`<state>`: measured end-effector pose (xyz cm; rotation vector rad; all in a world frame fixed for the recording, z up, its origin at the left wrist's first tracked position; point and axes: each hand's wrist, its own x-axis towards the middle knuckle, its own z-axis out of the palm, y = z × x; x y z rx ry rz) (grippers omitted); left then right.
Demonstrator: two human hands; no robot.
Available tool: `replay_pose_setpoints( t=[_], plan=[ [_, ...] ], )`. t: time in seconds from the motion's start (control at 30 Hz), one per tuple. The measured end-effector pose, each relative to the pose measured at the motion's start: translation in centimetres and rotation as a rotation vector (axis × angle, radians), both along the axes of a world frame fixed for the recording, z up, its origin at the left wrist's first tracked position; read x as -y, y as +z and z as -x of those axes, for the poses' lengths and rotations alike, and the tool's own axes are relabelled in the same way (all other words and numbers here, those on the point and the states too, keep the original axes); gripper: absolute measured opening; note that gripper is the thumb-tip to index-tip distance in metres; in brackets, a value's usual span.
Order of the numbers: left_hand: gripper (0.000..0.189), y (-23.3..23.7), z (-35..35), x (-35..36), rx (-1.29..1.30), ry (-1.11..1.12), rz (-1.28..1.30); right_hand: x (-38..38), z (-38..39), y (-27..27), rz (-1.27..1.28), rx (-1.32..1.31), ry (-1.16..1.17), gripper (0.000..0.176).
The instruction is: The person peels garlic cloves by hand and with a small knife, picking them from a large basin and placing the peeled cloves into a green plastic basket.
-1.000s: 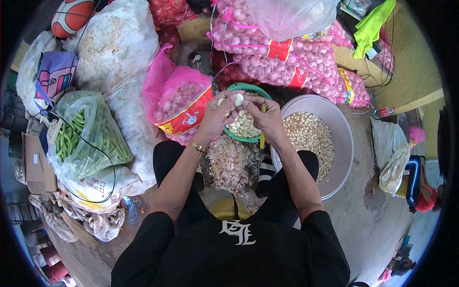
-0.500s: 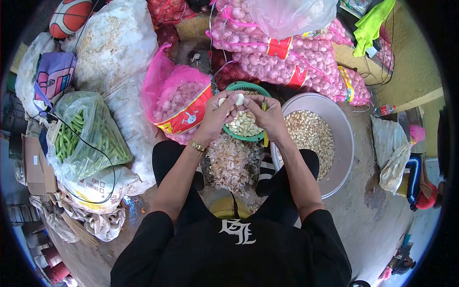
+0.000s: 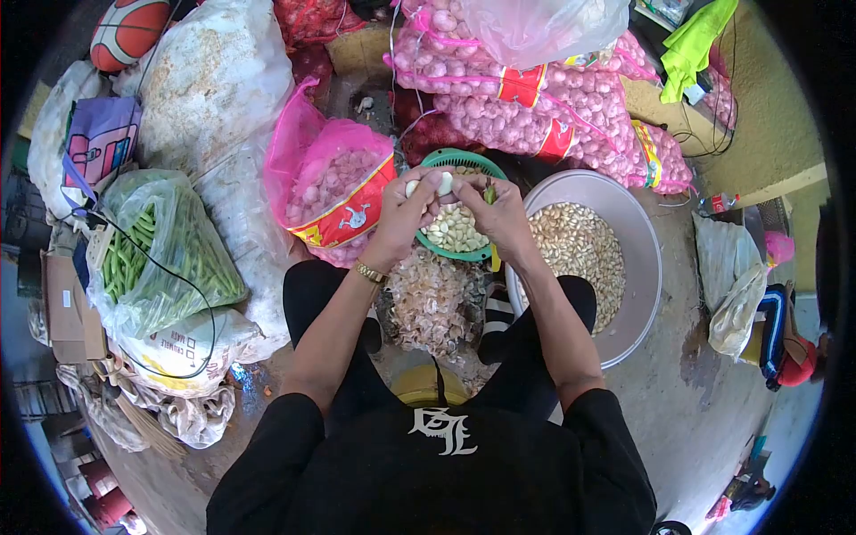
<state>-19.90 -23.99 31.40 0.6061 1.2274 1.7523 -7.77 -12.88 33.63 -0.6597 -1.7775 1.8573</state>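
**Concrete floor, pink mesh sacks ahead: clove at fingertips**

Head cam: smooth pale clove betw. your L hand & R hand, both pinching, approx. equally near; long axis unclear. L also has 2nd pale pc; R's curled fingers, yellow tool, type unclear. Under: slatted plastic basket, papery skins.

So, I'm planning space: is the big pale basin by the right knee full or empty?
Partly full: cloves lie in the pale basin, but its bare inner surface shows along the right side.
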Motion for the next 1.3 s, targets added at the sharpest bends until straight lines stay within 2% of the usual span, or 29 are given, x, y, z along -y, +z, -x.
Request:
replay_pose_setpoints(
  t=[0.1, 0.23, 0.33, 0.4, 0.5, 0.53, 0.6, 0.7, 0.83, 0.9, 1.03, 1.1, 1.23, 1.3],
  plan=[
    [0.025, -0.3, -0.3, -0.4, -0.056, 0.026, -0.020, 0.2, -0.4, 0.8, 0.054, 0.042, 0.016, 0.019],
    [0.027, 0.1, -0.8, -0.3, -0.132, 0.011, -0.042, -0.4, 0.2, -1.3, -0.005, 0.006, -0.009, 0.017],
    [0.029, 0.8, -0.8, -0.3, -0.273, -0.008, -0.005, -0.7, 0.0, -1.3, -0.025, 0.030, -0.027, 0.016],
    [0.030, 1.0, -0.4, -0.2, -0.541, 0.005, -0.103, -0.6, -0.1, -0.2, -0.008, 0.051, -0.024, 0.017],
    [0.029, 0.4, -0.3, -0.1, -0.553, 0.099, -0.078, -0.2, -0.2, 0.6, 0.117, -0.018, -0.028, 0.013],
    [0.029, 0.2, -0.1, -0.1, -0.552, 0.099, -0.076, -0.2, -0.1, 0.4, 0.075, -0.041, -0.013, 0.013],
    [0.026, 0.1, 0.3, -0.2, -0.779, 0.142, -0.094, -0.1, -0.1, 0.3, 0.033, -0.065, 0.002, 0.013],
    [0.019, 0.3, 0.7, 0.0, -0.788, 0.105, -0.085, -0.1, -0.2, 0.2, 0.053, -0.060, 0.007, 0.013],
    [0.018, 0.5, 0.3, 0.1, -0.873, 0.102, -0.025, 0.0, 0.0, -1.3, -0.108, -0.053, -0.022, 0.015],
    [0.018, 0.3, 0.1, 0.1, -1.047, 0.163, -0.009, 0.2, 0.0, -1.8, -0.161, -0.014, -0.035, 0.017],
    [0.015, 0.8, 0.6, 0.5, -1.035, 0.150, 0.040, 0.0, 0.4, -2.1, -0.074, -0.020, 0.025, 0.019],
    [0.015, 0.6, 0.5, 0.6, -0.868, 0.159, 0.072, 0.0, 0.4, -2.0, -0.071, -0.040, 0.034, 0.019],
    [0.014, 0.6, 0.3, 0.8, -0.850, 0.184, 0.107, 0.3, 0.6, -1.6, -0.027, -0.012, 0.012, 0.019],
    [0.013, 0.8, 0.3, 0.9, -0.950, 0.202, 0.110, 0.3, 0.8, -1.9, -0.013, -0.020, -0.003, 0.018]
  ],
)
